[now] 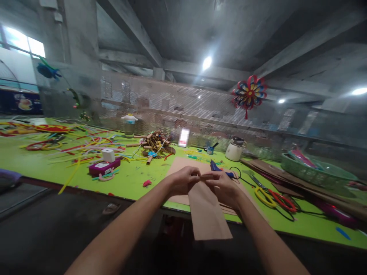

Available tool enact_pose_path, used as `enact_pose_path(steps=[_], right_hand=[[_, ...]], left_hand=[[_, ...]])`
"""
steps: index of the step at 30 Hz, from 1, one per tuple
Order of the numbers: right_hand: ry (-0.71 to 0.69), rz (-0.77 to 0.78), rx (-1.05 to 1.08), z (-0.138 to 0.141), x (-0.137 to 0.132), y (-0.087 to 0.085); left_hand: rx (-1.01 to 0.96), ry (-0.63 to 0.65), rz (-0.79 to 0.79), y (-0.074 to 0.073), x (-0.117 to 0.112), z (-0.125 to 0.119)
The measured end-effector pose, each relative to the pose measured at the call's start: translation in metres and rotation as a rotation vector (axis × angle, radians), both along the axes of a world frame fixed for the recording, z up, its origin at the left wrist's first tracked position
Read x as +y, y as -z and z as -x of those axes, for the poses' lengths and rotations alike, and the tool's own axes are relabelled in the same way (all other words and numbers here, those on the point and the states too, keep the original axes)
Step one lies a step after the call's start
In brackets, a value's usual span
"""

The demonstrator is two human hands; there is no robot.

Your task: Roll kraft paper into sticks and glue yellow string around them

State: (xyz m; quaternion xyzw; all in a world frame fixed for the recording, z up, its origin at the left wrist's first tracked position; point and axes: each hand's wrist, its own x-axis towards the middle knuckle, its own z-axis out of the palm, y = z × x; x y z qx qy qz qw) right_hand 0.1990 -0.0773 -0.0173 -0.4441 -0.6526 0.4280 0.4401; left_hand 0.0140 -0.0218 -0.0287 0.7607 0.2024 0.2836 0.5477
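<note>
A sheet of brown kraft paper (208, 214) hangs from my fingers and reaches down past the table's front edge. My left hand (185, 179) pinches its top edge. Close beside it, my right hand (222, 185) grips the same edge, where the paper looks rolled or folded over. Under my hands lies more flat brown paper (177, 168) on the green table. Just behind my right hand is a blue glue gun (216, 167) with a black cord. To the right rest scissors with yellow handles (265, 196) and another pair with red handles (283, 201).
A purple box (104, 167) with a white plug lies left. Colourful strips (86, 147) and a pile of brown paper rolls (156, 143) spread behind it. A white jug (234, 149), brown cardboard (266, 170) and a green basket (315, 172) stand right. Perforated mesh (195, 103) rises behind.
</note>
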Motion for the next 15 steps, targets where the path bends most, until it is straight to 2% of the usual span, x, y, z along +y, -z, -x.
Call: enact_pose_path(steps=[6,10,15], right_hand=[[0.044,-0.003,-0.008,-0.004,0.005,0.008],[0.032,-0.002,0.110,-0.003,0.005,0.014],[0.032,-0.006,0.198,0.006,0.000,0.016]], left_hand=[[0.089,-0.168,-0.287,-0.003,0.005,-0.004],[0.031,-0.192,-0.217,-0.007,-0.001,-0.004],[0.006,-0.107,-0.075,-0.012,-0.008,-0.001]])
